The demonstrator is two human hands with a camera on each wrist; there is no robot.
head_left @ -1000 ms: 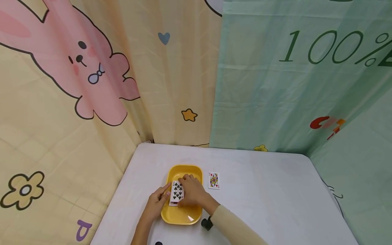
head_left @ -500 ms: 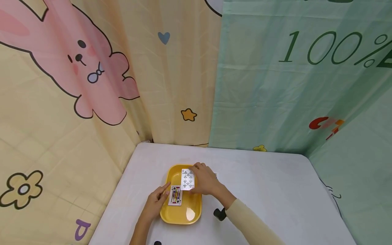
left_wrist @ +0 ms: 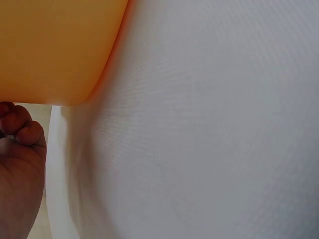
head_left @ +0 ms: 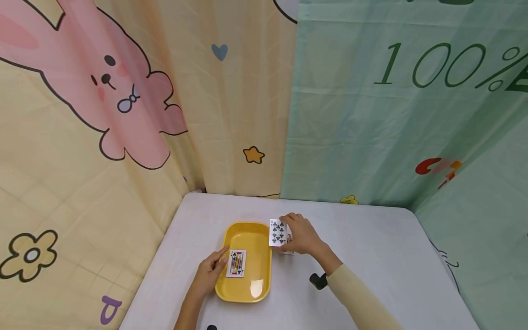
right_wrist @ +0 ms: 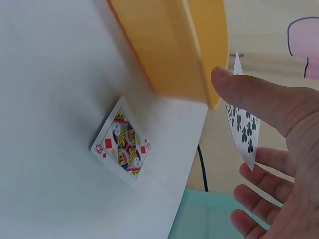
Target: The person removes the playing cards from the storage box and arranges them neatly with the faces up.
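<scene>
In the head view, my right hand (head_left: pixel 303 236) pinches a clubs playing card (head_left: pixel 277 233) by its edges, thumb on one side and fingertips on the other. The right wrist view shows this card raised above the table, bowed slightly. Under and beside it the queen of diamonds (right_wrist: pixel 124 143) lies face up, apart from the card; the head view sees it partly covered. My left hand (head_left: pixel 206 275) holds the left rim of the yellow tray (head_left: pixel 245 293), its fingers curled against the outer wall. Inside the tray, near my left thumb, lies a face-up stack topped by a clubs court card (head_left: pixel 236 264).
A white cloth covers the table (head_left: pixel 371 266). Patterned curtains (head_left: pixel 350 119) hang behind and at both sides. A black strap-like piece (head_left: pixel 318 281) sits at my right wrist, and a small black thing (head_left: pixel 212 327) shows at the bottom edge.
My right hand has lifted the clubs card off the stack and carried it right, out over the tray's rim to the queen. The court card beneath came into sight. The left hand stays put.
</scene>
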